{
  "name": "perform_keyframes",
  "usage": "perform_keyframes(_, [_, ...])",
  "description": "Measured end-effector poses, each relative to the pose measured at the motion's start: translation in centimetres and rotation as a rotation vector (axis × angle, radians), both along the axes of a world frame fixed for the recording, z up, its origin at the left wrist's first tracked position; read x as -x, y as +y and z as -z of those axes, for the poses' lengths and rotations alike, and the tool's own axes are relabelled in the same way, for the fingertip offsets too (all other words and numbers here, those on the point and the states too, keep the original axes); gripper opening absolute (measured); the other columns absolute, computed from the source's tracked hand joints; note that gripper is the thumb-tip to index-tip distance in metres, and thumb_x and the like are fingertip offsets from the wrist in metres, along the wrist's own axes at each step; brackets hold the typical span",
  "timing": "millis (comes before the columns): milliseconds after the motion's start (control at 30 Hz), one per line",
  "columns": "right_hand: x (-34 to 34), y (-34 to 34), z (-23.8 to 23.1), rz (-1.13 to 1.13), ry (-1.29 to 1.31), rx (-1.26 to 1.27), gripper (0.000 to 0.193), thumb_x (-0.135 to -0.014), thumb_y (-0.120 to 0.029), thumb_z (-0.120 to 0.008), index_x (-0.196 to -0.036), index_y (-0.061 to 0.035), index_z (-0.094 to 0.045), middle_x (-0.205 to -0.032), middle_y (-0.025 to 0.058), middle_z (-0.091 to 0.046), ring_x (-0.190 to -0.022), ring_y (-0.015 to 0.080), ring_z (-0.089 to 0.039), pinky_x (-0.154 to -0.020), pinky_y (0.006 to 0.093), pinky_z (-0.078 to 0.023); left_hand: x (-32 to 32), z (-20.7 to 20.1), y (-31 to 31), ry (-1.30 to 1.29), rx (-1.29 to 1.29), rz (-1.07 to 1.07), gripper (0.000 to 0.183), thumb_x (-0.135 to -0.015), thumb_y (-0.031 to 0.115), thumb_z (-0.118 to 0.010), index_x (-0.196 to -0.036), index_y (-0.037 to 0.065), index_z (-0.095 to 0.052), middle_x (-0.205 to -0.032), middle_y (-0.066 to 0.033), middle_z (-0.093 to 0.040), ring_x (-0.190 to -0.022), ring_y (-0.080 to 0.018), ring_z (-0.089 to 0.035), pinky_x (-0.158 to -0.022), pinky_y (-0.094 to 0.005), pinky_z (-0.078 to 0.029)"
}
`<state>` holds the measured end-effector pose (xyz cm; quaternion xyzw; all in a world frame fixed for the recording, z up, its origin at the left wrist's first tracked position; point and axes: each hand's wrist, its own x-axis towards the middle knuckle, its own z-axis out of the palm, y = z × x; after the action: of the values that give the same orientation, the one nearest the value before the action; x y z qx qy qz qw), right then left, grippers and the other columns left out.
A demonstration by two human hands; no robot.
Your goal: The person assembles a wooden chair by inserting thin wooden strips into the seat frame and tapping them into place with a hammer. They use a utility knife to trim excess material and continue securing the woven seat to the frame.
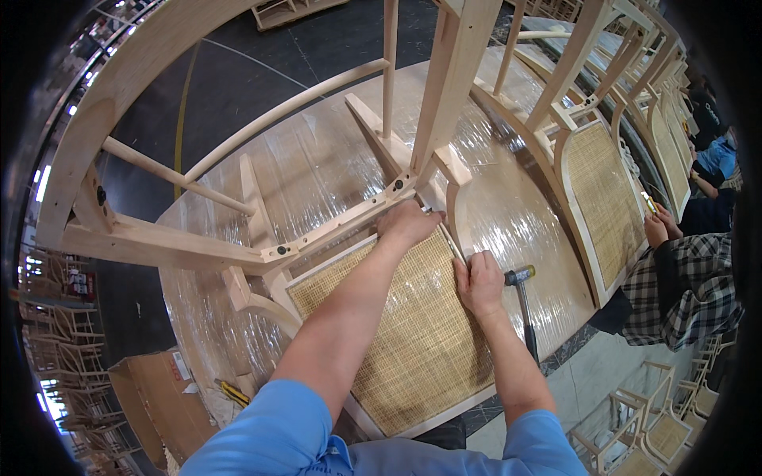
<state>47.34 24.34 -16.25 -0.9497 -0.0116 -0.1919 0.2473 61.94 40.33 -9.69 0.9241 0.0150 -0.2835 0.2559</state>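
A wooden chair frame (325, 220) lies tipped on a table, its seat rail and legs standing away from me. Its woven cane panel (421, 325), edged in pale wood, faces up in front of me. My left hand (409, 224) reaches across the panel and is closed at its far right corner, by the bolted rail; what its fingers hold is hidden. My right hand (480, 283) is closed at the panel's right edge, thumb against the wooden border, and I cannot make out anything in it. Beside it lies a mallet (521, 278) with a yellowish head end and dark handle.
Clear plastic film covers the table's cardboard top (524, 222). A yellow cutter (232, 393) lies near the left edge, above an open cardboard box (155, 401). Another cane-backed chair (599, 198) stands to the right, where a person in a plaid shirt (679, 289) works. More chair frames line both sides.
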Motion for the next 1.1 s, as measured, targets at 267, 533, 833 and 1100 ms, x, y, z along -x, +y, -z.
perform_keyframes(267, [-0.1,0.2,0.0,0.003,-0.012,-0.015,0.029,-0.089,-0.023,-0.074,-0.080,-0.0050,-0.053,-0.079,0.0150,-0.053,-0.068,0.0348,-0.056,-0.059,0.0440,-0.047,0.0,0.2,-0.3,-0.018,-0.045,-0.073,0.064,-0.082,0.060,-0.069,-0.126,0.015,-0.070,-0.127,-0.0153,-0.069,-0.124,-0.0325,-0.062,-0.105,-0.0482,-0.044])
perform_keyframes(533, [0.0,0.0,-0.1,0.011,-0.039,-0.036,0.030,-0.088,-0.022,-0.075,-0.079,-0.0045,-0.053,-0.077,0.0145,-0.053,-0.066,0.0347,-0.056,-0.057,0.0437,-0.046,1.0,-0.1,0.2,-0.107,0.059,-0.039,0.066,-0.081,0.061,-0.066,-0.127,0.014,-0.070,-0.125,-0.0157,-0.069,-0.121,-0.0322,-0.063,-0.104,-0.0436,-0.045])
perform_keyframes(833, [0.0,0.3,-0.1,-0.032,-0.078,-0.110,0.032,-0.086,-0.024,-0.078,-0.074,-0.0065,-0.054,-0.074,0.0114,-0.054,-0.064,0.0318,-0.057,-0.055,0.0422,-0.047,2.4,2.5,2.0,-0.455,0.368,-0.073,0.040,-0.086,0.034,-0.076,-0.116,0.009,-0.071,-0.115,-0.0125,-0.070,-0.111,-0.0278,-0.066,-0.099,-0.0367,-0.048])
perform_keyframes(1100, [0.8,-0.8,-0.2,-0.052,-0.125,-0.137,0.028,-0.085,-0.026,-0.077,-0.081,-0.0071,-0.057,-0.076,0.0103,-0.055,-0.067,0.0310,-0.058,-0.057,0.0430,-0.049,1.3,0.9,1.9,-0.387,0.548,0.117,0.020,-0.089,0.013,-0.071,-0.108,0.005,-0.071,-0.098,-0.0116,-0.071,-0.088,-0.0246,-0.067,-0.081,-0.0361,-0.053])
